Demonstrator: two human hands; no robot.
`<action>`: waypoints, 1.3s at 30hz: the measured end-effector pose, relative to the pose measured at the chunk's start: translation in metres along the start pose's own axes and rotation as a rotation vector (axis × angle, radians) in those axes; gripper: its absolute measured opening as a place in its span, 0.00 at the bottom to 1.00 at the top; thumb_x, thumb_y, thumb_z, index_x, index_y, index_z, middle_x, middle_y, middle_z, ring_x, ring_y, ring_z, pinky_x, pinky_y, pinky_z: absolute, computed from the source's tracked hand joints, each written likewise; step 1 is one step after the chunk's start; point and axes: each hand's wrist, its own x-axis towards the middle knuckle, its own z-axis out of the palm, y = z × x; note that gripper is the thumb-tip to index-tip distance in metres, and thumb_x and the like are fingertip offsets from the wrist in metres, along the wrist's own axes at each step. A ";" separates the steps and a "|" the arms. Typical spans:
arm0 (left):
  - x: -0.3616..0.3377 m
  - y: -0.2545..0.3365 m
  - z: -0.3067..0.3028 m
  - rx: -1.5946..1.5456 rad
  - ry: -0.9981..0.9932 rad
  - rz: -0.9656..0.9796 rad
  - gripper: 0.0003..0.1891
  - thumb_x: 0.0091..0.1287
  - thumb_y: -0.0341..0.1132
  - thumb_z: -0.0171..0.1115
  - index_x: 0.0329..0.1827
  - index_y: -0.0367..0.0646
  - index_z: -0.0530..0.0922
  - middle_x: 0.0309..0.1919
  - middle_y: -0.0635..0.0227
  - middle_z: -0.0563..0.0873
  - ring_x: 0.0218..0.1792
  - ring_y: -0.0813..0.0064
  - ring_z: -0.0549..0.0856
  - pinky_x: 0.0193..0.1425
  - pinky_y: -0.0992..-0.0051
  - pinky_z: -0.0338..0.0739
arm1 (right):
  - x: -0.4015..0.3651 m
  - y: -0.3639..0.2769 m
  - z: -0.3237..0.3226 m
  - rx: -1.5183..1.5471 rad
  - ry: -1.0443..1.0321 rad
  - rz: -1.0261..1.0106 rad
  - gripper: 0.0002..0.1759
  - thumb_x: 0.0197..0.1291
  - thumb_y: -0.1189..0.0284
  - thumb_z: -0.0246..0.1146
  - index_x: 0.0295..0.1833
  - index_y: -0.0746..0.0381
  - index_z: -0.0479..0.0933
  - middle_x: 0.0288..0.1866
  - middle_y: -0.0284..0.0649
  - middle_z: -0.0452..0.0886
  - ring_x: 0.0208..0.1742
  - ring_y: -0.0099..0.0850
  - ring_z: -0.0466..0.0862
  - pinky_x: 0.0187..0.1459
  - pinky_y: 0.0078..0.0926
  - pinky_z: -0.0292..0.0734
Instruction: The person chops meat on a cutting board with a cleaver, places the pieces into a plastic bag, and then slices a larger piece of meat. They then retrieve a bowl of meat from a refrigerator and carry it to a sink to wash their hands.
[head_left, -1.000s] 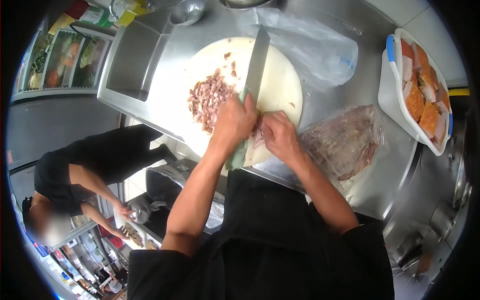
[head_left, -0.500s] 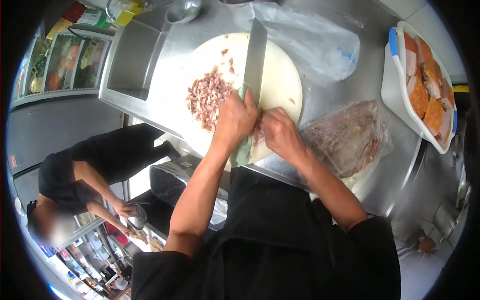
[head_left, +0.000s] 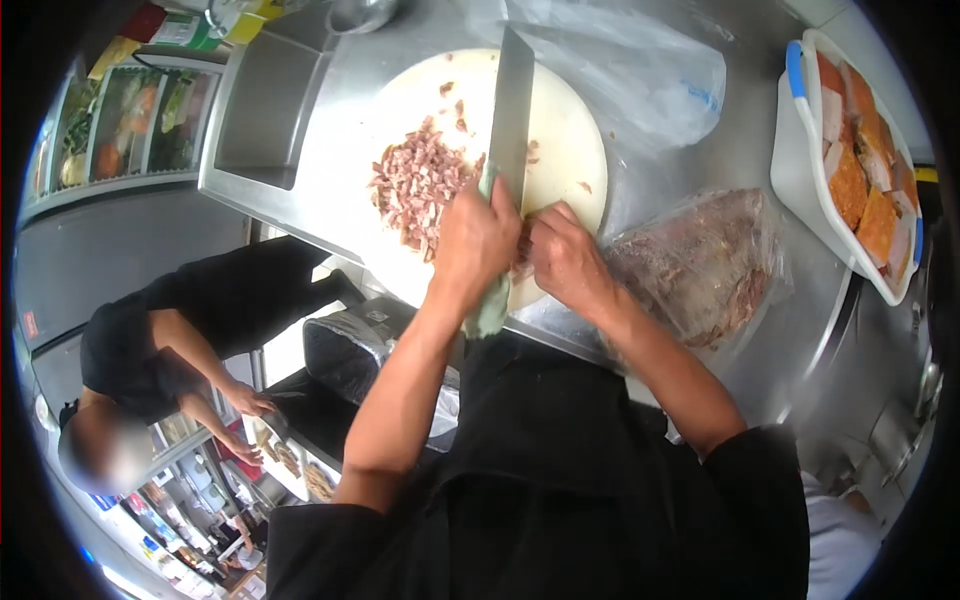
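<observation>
A stainless-steel counter [head_left: 800, 300] spans the scene, with a sink basin [head_left: 275, 110] set into it at far left. Beyond its left edge, a co-worker [head_left: 125, 340] in black leans with both hands at a white tray [head_left: 292, 480] of food; a black bin [head_left: 345, 345] lined with clear plastic stands nearer the wearer. On the counter's middle lies a round white cutting board [head_left: 570, 130]. At far right sits a white tub [head_left: 795, 200] with blue handles, filled with orange-skinned slabs of meat [head_left: 850, 185]. An empty-looking clear plastic bag [head_left: 640, 80] is spread on the far side, right of the board. A large plastic-wrapped piece of meat [head_left: 695, 270] lies just right of the board. A broad-bladed knife [head_left: 512, 110] points away from the wearer over the board. Left of it is a pile of diced pink meat [head_left: 420, 190]. The left hand [head_left: 475, 235] clenches the knife's handle end, with a green cloth [head_left: 488, 305] under it. The right hand [head_left: 568, 258], fingers curled, presses a small piece of meat [head_left: 521, 264] beside the blade at the near edge.
</observation>
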 end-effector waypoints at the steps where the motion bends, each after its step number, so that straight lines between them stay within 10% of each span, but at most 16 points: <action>1: 0.008 0.002 -0.002 0.025 0.010 0.043 0.17 0.70 0.37 0.50 0.35 0.27 0.76 0.25 0.33 0.80 0.30 0.36 0.81 0.32 0.50 0.76 | 0.000 0.001 -0.005 0.008 -0.043 0.012 0.09 0.45 0.84 0.61 0.35 0.69 0.77 0.37 0.45 0.78 0.45 0.44 0.76 0.48 0.34 0.75; 8: -0.050 0.022 -0.048 -0.064 -0.292 -0.244 0.21 0.73 0.41 0.49 0.34 0.25 0.74 0.17 0.38 0.79 0.18 0.51 0.84 0.22 0.59 0.78 | -0.004 0.002 -0.025 0.193 -0.175 -0.082 0.10 0.47 0.83 0.66 0.37 0.66 0.78 0.42 0.44 0.79 0.47 0.43 0.78 0.48 0.35 0.75; 21: -0.021 -0.005 -0.003 -0.084 -0.038 -0.063 0.18 0.71 0.38 0.51 0.37 0.27 0.77 0.25 0.33 0.80 0.31 0.34 0.81 0.34 0.50 0.76 | -0.009 -0.001 -0.011 0.066 -0.069 -0.117 0.07 0.48 0.82 0.62 0.35 0.67 0.80 0.40 0.43 0.82 0.47 0.39 0.80 0.48 0.32 0.78; 30: -0.074 0.008 -0.028 -0.184 -0.214 -0.275 0.19 0.72 0.41 0.49 0.36 0.28 0.76 0.19 0.46 0.81 0.15 0.57 0.83 0.21 0.62 0.76 | -0.010 0.002 -0.018 0.085 -0.081 -0.154 0.08 0.47 0.86 0.62 0.36 0.69 0.79 0.40 0.47 0.81 0.45 0.44 0.80 0.45 0.34 0.78; 34: -0.058 -0.007 0.001 -0.089 -0.007 0.025 0.18 0.72 0.39 0.49 0.36 0.29 0.76 0.22 0.41 0.81 0.21 0.50 0.84 0.28 0.59 0.78 | -0.012 0.005 -0.010 0.093 -0.023 -0.134 0.05 0.47 0.84 0.60 0.32 0.67 0.78 0.36 0.43 0.80 0.45 0.42 0.80 0.46 0.34 0.77; 39: -0.008 -0.001 -0.005 -0.124 -0.120 -0.189 0.21 0.72 0.43 0.49 0.44 0.28 0.78 0.28 0.39 0.83 0.32 0.48 0.86 0.38 0.59 0.78 | -0.010 0.003 -0.005 0.041 0.000 -0.135 0.05 0.48 0.83 0.63 0.34 0.68 0.78 0.34 0.44 0.79 0.41 0.43 0.79 0.43 0.35 0.76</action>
